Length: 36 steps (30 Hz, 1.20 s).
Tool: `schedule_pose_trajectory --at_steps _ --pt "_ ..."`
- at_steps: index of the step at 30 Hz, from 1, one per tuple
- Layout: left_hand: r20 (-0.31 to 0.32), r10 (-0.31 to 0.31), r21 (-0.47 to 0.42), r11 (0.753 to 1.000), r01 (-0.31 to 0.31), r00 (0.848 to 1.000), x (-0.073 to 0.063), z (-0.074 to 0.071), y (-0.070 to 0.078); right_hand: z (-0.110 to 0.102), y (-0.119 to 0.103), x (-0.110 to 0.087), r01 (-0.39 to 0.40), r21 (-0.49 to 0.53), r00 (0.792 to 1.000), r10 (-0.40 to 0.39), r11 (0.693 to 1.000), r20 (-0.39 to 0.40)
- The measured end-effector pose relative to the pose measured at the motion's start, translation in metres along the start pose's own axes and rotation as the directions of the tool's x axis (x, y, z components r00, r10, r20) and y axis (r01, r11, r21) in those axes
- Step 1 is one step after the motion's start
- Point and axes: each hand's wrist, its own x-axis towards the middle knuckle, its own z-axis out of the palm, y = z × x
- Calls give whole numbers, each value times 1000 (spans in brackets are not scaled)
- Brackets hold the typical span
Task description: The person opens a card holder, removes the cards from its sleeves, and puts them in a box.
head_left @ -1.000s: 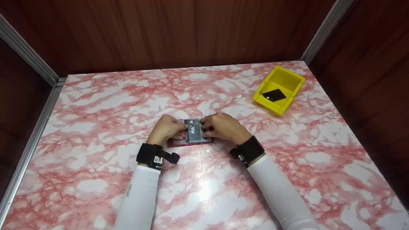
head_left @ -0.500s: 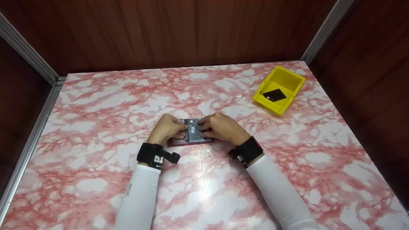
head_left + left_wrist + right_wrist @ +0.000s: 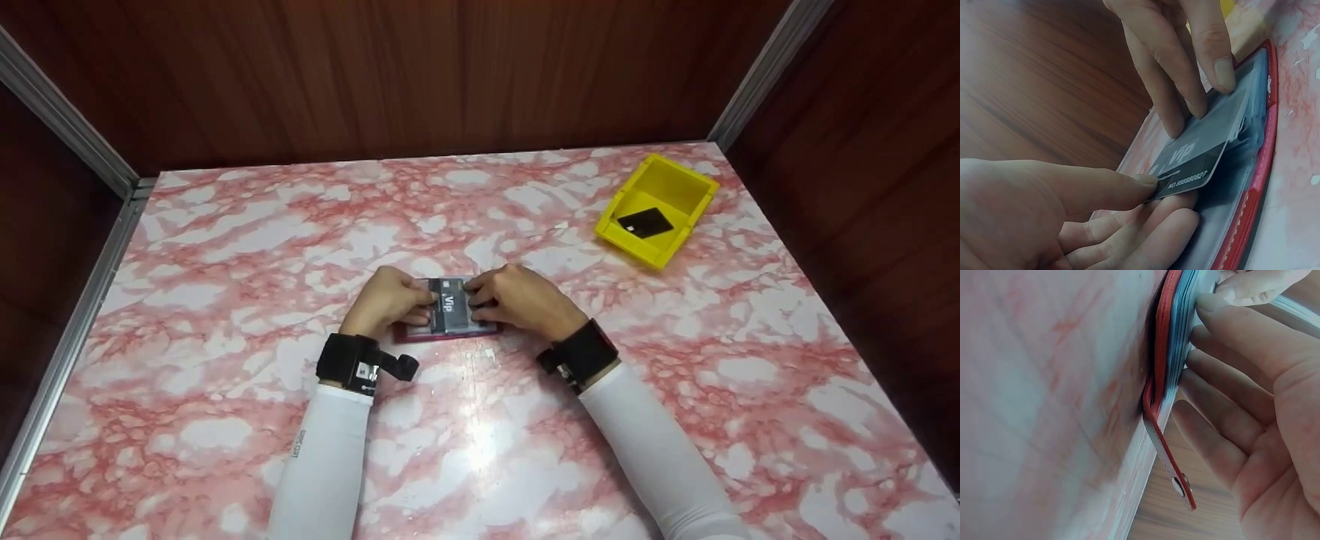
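Left grip (image 3: pixel 386 301) pinches the card (image 3: pixel 1193 173); right grip (image 3: pixel 523 300), spread, touches its sleeve (image 3: pixel 1211 125).

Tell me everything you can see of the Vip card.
The card is thin, dark and plastic-looking, with white "Vip" lettering, a pale square and a printed number starting "NO." It sits partly inside a clear sleeve of the red-edged holder, its bare end slightly raised, pinched by the left grip. The right grip touches the sleeve.
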Motion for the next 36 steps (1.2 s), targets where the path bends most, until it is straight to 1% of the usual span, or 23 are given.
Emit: schedule_pose_trajectory --at_steps 4,9,13,19,24,30,36 --pt "-5 4 -5 1000 -4 1000 -1 0 1 0 -1 0 8 -8 1000 -8 1000 -4" --pt "-19 20 4 1000 -20 1000 -1 4 2 1 -1 0 19 -25 1000 -19 1000 -17" --pt "-29 11 11 1000 -10 1000 1 6 1 1 -1 0 18 -25 1000 -19 1000 -22" --pt "-12 -8 34 999 8 1000 2 3 2 1 -1 -1 16 -31 1000 -17 999 -26" --pt "-13 -24 14 1000 24 1000 1 -1 1 0 -2 -1 6 -29 1000 -7 1000 -19" --pt "5 -36 -3 999 36 999 2 0 1 1 -2 -1 -2 -16 1000 1 1000 -13" --pt "7 -36 19 999 36 999 3 0 0 1 -2 0 5 -22 1000 -6 1000 -22"
